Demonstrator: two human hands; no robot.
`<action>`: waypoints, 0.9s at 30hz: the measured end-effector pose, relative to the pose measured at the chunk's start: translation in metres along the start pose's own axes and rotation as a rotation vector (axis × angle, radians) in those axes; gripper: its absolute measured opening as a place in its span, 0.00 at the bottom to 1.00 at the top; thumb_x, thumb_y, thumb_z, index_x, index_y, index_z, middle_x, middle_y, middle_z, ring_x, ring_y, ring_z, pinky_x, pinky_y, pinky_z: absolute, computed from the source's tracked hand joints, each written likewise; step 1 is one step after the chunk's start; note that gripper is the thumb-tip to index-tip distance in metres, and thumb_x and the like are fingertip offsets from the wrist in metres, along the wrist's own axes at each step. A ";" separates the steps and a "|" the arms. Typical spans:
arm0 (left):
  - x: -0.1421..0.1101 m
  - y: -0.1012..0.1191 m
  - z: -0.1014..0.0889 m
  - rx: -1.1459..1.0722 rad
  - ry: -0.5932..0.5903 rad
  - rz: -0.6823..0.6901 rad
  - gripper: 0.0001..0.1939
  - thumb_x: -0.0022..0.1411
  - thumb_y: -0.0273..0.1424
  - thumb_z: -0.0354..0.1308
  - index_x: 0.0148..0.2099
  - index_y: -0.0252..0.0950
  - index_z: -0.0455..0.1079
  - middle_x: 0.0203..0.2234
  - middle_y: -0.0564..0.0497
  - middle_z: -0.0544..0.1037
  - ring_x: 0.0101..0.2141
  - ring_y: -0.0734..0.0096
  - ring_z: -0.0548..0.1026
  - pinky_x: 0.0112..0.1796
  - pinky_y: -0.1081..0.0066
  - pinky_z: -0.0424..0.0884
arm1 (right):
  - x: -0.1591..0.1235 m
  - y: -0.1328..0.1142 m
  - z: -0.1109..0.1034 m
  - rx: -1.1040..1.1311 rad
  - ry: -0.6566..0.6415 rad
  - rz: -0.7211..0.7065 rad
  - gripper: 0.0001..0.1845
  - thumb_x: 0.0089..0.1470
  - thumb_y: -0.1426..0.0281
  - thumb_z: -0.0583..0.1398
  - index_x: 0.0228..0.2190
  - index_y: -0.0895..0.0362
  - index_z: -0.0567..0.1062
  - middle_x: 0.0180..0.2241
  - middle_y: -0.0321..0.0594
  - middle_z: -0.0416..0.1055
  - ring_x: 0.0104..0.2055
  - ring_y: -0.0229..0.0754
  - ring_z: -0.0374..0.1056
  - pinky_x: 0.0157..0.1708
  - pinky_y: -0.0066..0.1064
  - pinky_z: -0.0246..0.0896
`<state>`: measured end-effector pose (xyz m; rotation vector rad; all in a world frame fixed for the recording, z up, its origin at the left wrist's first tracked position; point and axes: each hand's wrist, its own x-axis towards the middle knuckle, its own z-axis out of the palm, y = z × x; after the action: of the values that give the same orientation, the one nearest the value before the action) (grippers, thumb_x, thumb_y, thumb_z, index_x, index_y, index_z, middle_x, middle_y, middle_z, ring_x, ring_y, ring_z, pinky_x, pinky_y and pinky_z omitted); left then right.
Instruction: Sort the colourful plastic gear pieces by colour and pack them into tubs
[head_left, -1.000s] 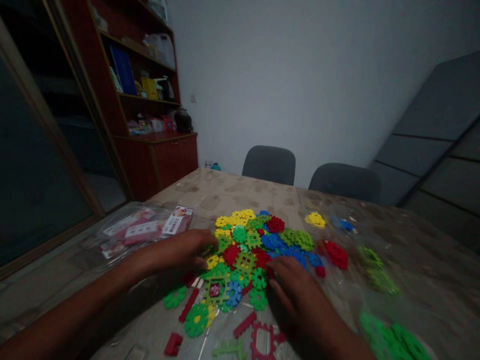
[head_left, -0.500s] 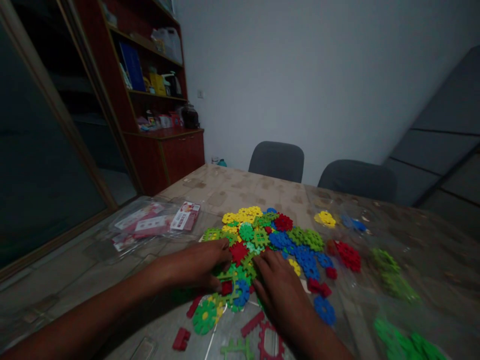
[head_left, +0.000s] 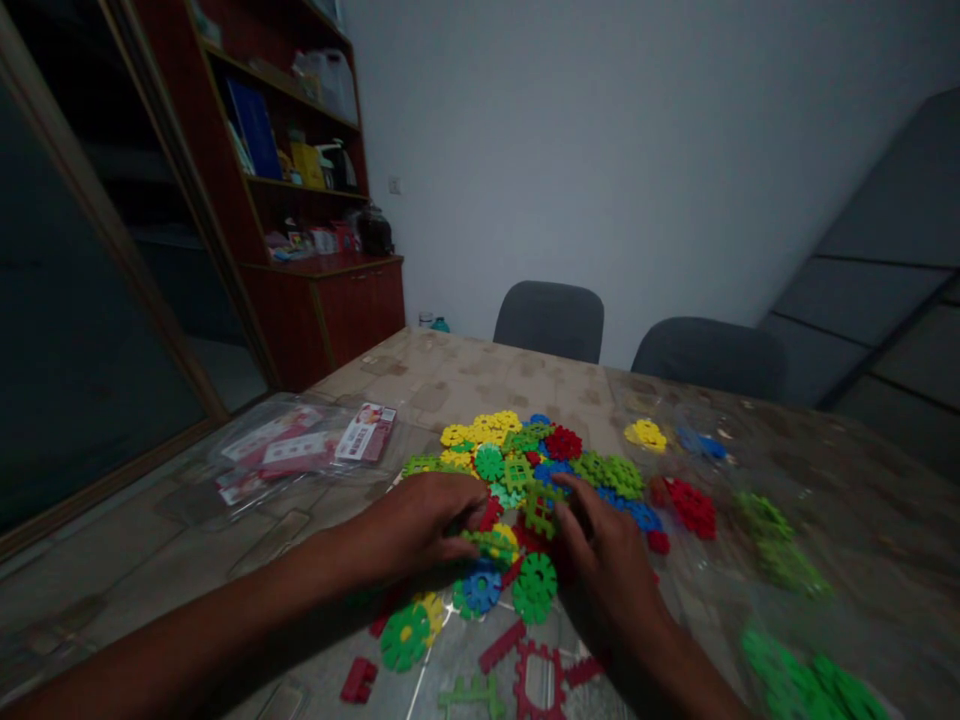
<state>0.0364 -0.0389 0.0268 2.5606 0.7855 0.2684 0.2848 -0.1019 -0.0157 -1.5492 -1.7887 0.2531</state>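
Observation:
A heap of flat, toothed plastic building pieces [head_left: 559, 462] in red, yellow, green and blue lies on the table [head_left: 465, 385]. My left hand [head_left: 424, 520] rests at the heap's near left edge, its fingers curled and pinching a flat green and yellow piece [head_left: 491, 543]. My right hand [head_left: 607, 570] comes in from the near right, fingertips closed on a green square lattice piece [head_left: 541, 506] just above the heap. Between the two hands lie a green gear piece [head_left: 537, 588] and a blue gear piece [head_left: 480, 590].
Loose red frames [head_left: 536, 680], a red block [head_left: 358, 680] and a green disc [head_left: 405, 637] lie near the front edge. A clear bag of red packets [head_left: 300, 450] sits left. Green pieces [head_left: 780, 560] lie right. Two grey chairs [head_left: 551, 320] stand behind the table; a wooden cabinet [head_left: 330, 300] stands at the far left.
Both hands have drawn together at the heap's near edge. The left has pinched a green and yellow piece. The right has lifted a green lattice piece. The green gear now lies uncovered.

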 end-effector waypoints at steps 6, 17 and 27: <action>-0.004 0.009 0.018 0.102 -0.228 0.095 0.16 0.55 0.28 0.70 0.39 0.41 0.65 0.40 0.53 0.74 0.37 0.65 0.72 0.34 0.69 0.65 | 0.005 -0.002 -0.007 0.017 -0.011 0.009 0.23 0.61 0.64 0.50 0.49 0.60 0.76 0.37 0.48 0.80 0.39 0.51 0.77 0.43 0.42 0.70; -0.005 0.021 0.013 -0.035 -0.229 0.054 0.17 0.59 0.27 0.67 0.43 0.42 0.61 0.43 0.51 0.73 0.41 0.63 0.71 0.41 0.66 0.67 | 0.003 -0.004 -0.009 0.016 -0.017 0.038 0.20 0.60 0.64 0.52 0.47 0.55 0.77 0.34 0.44 0.80 0.35 0.49 0.76 0.39 0.40 0.68; -0.007 0.016 0.009 -0.025 -0.051 -0.092 0.20 0.56 0.27 0.67 0.46 0.41 0.60 0.43 0.50 0.73 0.41 0.61 0.71 0.38 0.66 0.64 | 0.000 -0.012 -0.007 0.230 -0.139 0.139 0.17 0.61 0.61 0.52 0.42 0.57 0.75 0.25 0.34 0.70 0.27 0.42 0.67 0.27 0.30 0.60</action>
<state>0.0416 -0.0582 0.0259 2.4903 0.8727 0.1821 0.2796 -0.1075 -0.0038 -1.5214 -1.6901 0.6250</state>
